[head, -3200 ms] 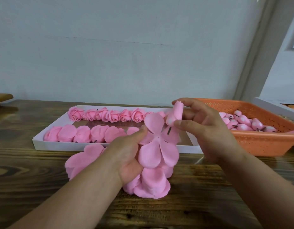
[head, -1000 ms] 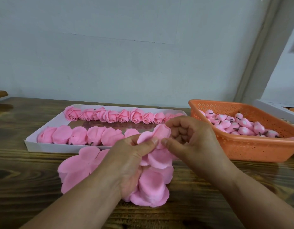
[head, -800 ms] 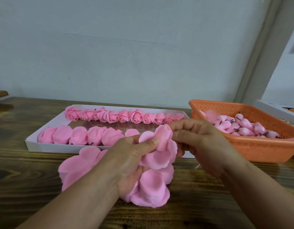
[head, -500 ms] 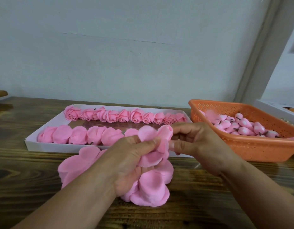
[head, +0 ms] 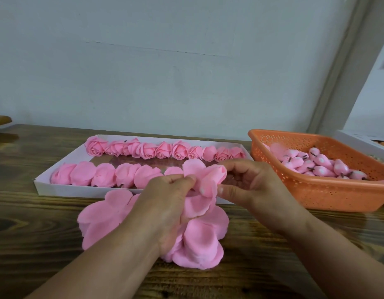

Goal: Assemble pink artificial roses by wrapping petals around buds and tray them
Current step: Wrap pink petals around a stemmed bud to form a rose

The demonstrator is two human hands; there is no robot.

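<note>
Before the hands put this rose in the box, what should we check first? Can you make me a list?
1. Is the half-wrapped rose held? Ok: the left hand pinches its petals and the right hand grips the other side.
2. Are all petals wrapped up? Not ok: some of its petals hang loose below the fingers.
3. Is the bud inside? Cannot tell: the petals hide it.
4. Is there room in the white tray? Ok: its front row stops partway along, and the hands cover the rest.
5. Are more buds ready? Ok: the orange basket holds plenty.
6. Are spare petals close? Ok: a petal pile lies on the table under the left hand.
</note>
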